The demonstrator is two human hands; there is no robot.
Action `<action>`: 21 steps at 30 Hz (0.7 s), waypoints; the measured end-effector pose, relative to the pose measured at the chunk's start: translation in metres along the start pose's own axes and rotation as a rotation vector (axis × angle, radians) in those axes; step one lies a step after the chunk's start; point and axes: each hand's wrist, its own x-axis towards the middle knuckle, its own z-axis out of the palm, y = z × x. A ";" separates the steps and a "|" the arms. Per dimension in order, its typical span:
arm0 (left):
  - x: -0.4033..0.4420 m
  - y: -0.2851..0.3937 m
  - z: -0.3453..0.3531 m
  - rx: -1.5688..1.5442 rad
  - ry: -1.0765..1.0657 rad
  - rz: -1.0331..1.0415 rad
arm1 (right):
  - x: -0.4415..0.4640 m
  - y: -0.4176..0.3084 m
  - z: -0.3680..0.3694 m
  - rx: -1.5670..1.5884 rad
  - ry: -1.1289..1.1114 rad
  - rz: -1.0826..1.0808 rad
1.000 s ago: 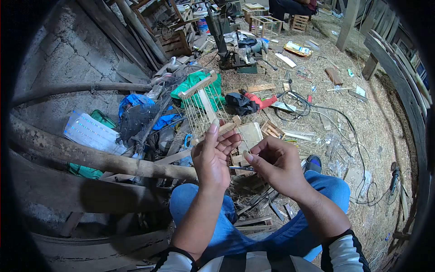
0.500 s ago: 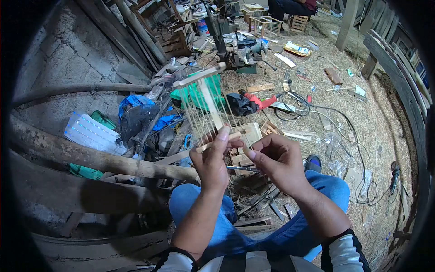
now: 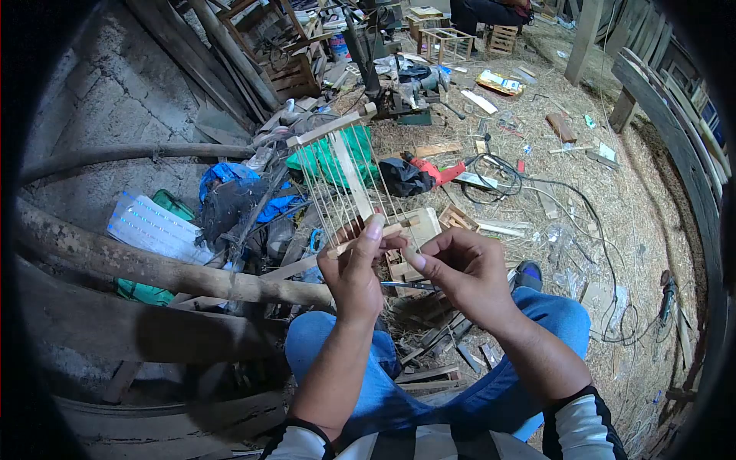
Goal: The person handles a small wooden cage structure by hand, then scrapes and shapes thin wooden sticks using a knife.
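My left hand point(image 3: 356, 270) is closed around the lower bar of a small wooden slatted panel point(image 3: 350, 176), thumb pressed on top. The panel has two pale crossbars, a wider slat down the middle and several thin sticks running between the bars. It stands tilted up and away from me. Just right of the lower bar, my right hand point(image 3: 469, 274) is closed in a pinch, thumb against the index finger. What lies between those fingertips is too small to make out. The fingertips of both hands are close together.
A thick pole point(image 3: 176, 272) runs along my left side. Ahead on the straw-covered floor lie a red power tool point(image 3: 441, 173), its dark cable point(image 3: 563, 186), a green bag point(image 3: 337, 159) and wood scraps. A slatted wooden box point(image 3: 448, 46) stands farther off, near a seated person point(image 3: 491, 14).
The wooden panel has shifted slightly left and looks sharper now. Both hands have moved a little to the left with it, keeping their grips.
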 end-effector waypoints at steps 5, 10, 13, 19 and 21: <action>-0.002 -0.008 0.002 -0.120 0.003 -0.062 | -0.001 0.003 0.000 -0.069 0.002 -0.007; -0.003 -0.006 0.009 -0.158 -0.028 -0.152 | 0.000 0.003 0.001 -0.061 0.020 -0.061; -0.003 -0.008 0.010 -0.135 0.010 -0.121 | -0.001 0.005 0.000 -0.151 0.038 -0.050; -0.010 -0.012 0.016 -0.049 0.054 -0.033 | -0.006 -0.006 0.004 -0.480 0.137 -0.183; -0.010 -0.016 0.015 -0.048 0.071 -0.059 | -0.008 -0.007 0.006 -0.488 0.145 -0.178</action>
